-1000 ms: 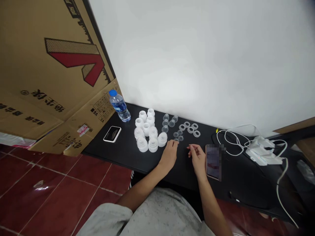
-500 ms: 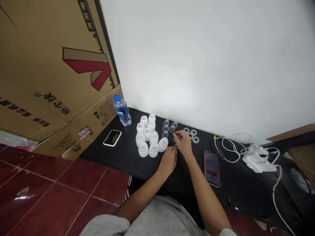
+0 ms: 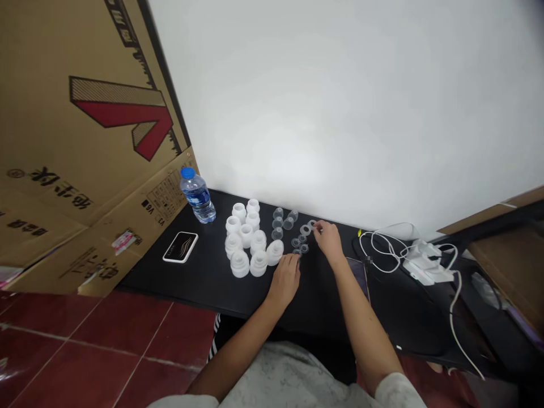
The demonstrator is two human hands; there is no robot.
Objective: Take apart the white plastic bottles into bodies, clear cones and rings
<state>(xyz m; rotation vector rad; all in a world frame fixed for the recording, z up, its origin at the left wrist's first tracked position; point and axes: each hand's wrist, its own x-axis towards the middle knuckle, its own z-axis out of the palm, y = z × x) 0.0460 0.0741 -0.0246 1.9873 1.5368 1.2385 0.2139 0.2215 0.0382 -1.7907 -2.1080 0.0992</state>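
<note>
On a black table (image 3: 204,277) stand several white plastic caps (image 3: 249,238) in a cluster. Right of them lie small clear domes (image 3: 283,218) and flat white rings (image 3: 305,229). My left hand (image 3: 285,279) rests on the table just right of the caps, fingers curled, its tips by small clear discs (image 3: 300,245). My right hand (image 3: 328,241) reaches over the rings, fingers pinched at one near the back wall; what it holds is too small to name.
A water bottle (image 3: 195,194) with a blue lid stands at the table's back left, a white-edged phone (image 3: 181,247) in front of it. Large cardboard (image 3: 85,136) leans at left. White chargers and cables (image 3: 419,258) lie at right. Red tiled floor lies below.
My right hand moved from beside the phone at right up to the rings near the wall. The left hand stayed near the caps. The camera view shifted slightly.
</note>
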